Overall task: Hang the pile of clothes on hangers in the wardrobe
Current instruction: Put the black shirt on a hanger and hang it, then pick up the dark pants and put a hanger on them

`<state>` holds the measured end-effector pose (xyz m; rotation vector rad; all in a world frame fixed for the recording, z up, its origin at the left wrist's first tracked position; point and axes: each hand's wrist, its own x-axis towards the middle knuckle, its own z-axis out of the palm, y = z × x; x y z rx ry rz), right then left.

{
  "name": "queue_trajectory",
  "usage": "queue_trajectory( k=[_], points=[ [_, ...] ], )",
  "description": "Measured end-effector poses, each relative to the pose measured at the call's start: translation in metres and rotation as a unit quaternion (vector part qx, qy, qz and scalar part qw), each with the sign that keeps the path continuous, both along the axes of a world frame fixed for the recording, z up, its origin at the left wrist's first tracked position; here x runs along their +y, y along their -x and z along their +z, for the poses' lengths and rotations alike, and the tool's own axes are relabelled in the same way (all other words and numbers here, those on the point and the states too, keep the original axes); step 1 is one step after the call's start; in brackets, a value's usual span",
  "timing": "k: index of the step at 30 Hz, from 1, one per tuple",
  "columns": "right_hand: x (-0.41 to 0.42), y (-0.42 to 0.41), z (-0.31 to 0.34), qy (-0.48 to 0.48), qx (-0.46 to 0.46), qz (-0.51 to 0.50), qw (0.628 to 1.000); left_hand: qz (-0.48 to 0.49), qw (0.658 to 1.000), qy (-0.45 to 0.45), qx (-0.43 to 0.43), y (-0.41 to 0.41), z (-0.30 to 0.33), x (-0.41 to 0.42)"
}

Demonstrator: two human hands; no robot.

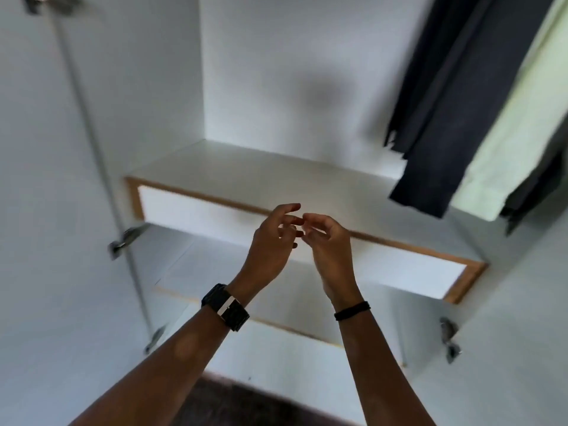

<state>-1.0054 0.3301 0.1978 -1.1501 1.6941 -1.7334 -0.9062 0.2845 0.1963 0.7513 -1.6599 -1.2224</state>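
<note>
I face the open white wardrobe (276, 72). Dark navy trousers (436, 103) hang at the upper right, with a pale green garment (522, 127) beside them and another dark garment (531, 189) further right. My left hand (273, 241), with a black watch on the wrist, and my right hand (329, 244), with a black wristband, are raised together in front of the drawer unit. Their fingers are loosely curled and the fingertips almost touch. Neither hand holds anything. No hanger or clothes pile is in view.
A white drawer with wood trim (307, 229) sits below the hanging space, with a lower shelf edge (276, 324) under it. The left door (46, 210) stands open with metal hinges (126, 241). Another hinge (448, 336) is at the right. Dark floor (246, 404) shows at the bottom.
</note>
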Motion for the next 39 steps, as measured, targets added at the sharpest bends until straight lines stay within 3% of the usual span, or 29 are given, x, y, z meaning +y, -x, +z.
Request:
queue_trajectory(
  k=[8, 17, 22, 27, 35, 39],
  points=[
    [0.042, -0.221, -0.095, -0.125, -0.014, 0.238, 0.963, 0.203, 0.971, -0.119, -0.047, -0.246, -0.099, 0.087],
    [0.154, -0.459, -0.166, -0.260, -0.011, 0.524, 0.811, 0.449, 0.860, -0.239, -0.035, -0.472, -0.177, 0.273],
    [0.230, -0.542, -0.207, -0.268, 0.057, 0.669, 0.691, 0.581, 0.763, -0.284, 0.000, -0.526, -0.213, 0.388],
    [0.297, -0.591, -0.257, -0.280, 0.083, 0.739, 0.607, 0.670, 0.672, -0.314, -0.012, -0.544, -0.263, 0.479],
    [0.398, -0.641, -0.359, -0.296, 0.093, 0.802, 0.510, 0.737, 0.583, -0.339, -0.036, -0.561, -0.358, 0.583],
    [0.441, -0.672, -0.415, -0.275, 0.116, 0.833, 0.467, 0.755, 0.554, -0.341, -0.080, -0.579, -0.410, 0.623]
  ],
)
